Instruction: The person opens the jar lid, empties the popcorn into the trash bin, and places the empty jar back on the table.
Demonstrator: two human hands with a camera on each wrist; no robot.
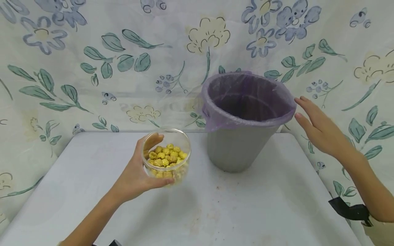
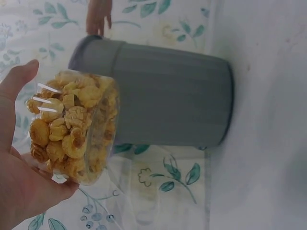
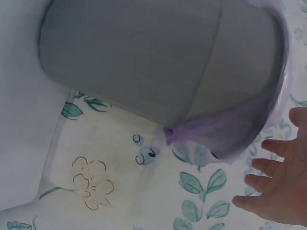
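My left hand [image 1: 135,176] grips a clear round jar [image 1: 186,167], thumb on the near side and fingers around the back. Yellow popcorn [image 1: 166,157] fills its lower part, and no lid shows on top. In the left wrist view the jar [image 2: 103,129] appears sideways, the left hand [image 2: 24,182] curved around it. A grey bin [image 1: 237,148] with a purple bag [image 1: 215,119] folded over its rim stands right of the jar. Beside the bin's right rim is my right hand [image 1: 320,128], fingers extended and holding nothing; the right wrist view shows its fingers [image 3: 268,167] spread.
The bin stands at the back of a white table [image 1: 92,164], against a flower-printed cloth [image 1: 172,44]. Small brownish specks and smears [image 1: 197,222] mark the tabletop in front of the bin. A black strap [image 1: 349,209] is on the right forearm.
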